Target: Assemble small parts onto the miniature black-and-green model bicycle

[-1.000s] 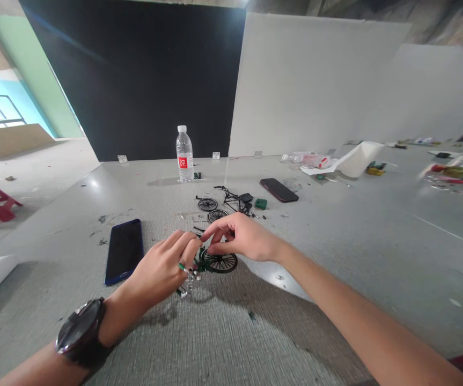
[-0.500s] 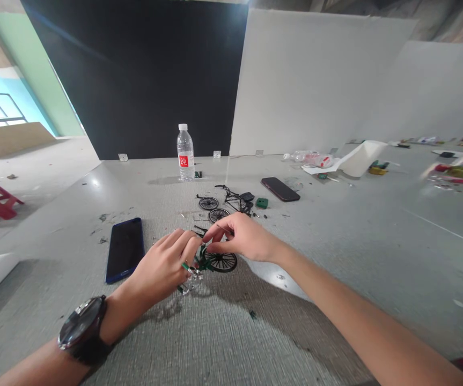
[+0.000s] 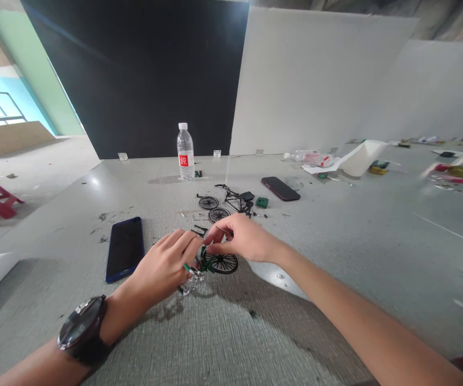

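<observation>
A small green model bicycle [image 3: 204, 261] with a black spoked wheel [image 3: 223, 263] is between my hands, just above the table. My left hand [image 3: 174, 256], below a black wristwatch [image 3: 81, 328], is closed around its frame near the silver handlebar end. From the right, my right hand [image 3: 242, 237] pinches at the top of the bicycle, thumb and fingers close together. A thin dark piece shows within its curled fingers, too small to name. Beyond the hands lie two loose black wheels [image 3: 208, 202], a black bicycle frame [image 3: 237, 200] and a green block [image 3: 262, 202].
A blue-edged phone [image 3: 125, 249] lies left of my hands, a second phone [image 3: 280, 188] at the back right. An upright water bottle [image 3: 185, 152] stands before the black panel [image 3: 142, 80]. Farther right are a bottle on its side [image 3: 309, 157] and a white container [image 3: 362, 158].
Almost nothing differs. Both hands keep their hold, and the model bicycle has only shifted very slightly between them.
</observation>
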### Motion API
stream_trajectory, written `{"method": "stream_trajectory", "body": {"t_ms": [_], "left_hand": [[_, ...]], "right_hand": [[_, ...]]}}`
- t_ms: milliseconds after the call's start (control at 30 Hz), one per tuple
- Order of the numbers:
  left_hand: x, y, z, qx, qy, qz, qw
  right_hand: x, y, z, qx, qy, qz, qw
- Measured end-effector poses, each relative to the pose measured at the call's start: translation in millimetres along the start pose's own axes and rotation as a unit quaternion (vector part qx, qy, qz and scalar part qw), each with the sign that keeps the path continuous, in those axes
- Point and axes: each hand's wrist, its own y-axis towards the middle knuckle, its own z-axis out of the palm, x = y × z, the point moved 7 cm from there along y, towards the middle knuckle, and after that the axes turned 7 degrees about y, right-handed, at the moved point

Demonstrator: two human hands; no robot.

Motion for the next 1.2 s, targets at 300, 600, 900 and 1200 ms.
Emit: {"method": "stream_trajectory", "body": {"t_ms": [300, 600, 900, 1200], "left_hand": [[-1.6, -1.1, 0.5, -0.001, 0.023, 0.020, 1.000], [-5.2, -0.3, -1.0, 0.000, 0.022, 0.038, 0.999], [-6.9, -1.1, -2.5, -0.014, 0.030, 0.054, 0.998], [-7.1, -2.9, -1.6, -0.019, 0.043, 0.060, 0.997]], "right_hand": [[-5.1, 1.1, -0.1, 0.003, 0.031, 0.023, 0.999], [-6.1, 0.9, 1.7, 0.008, 0.038, 0.017, 0.999], [-7.1, 1.6, 4.4, 0.036, 0.028, 0.017, 0.999], [-5.0, 0.7, 3.6, 0.045, 0.020, 0.015, 0.999]]}}
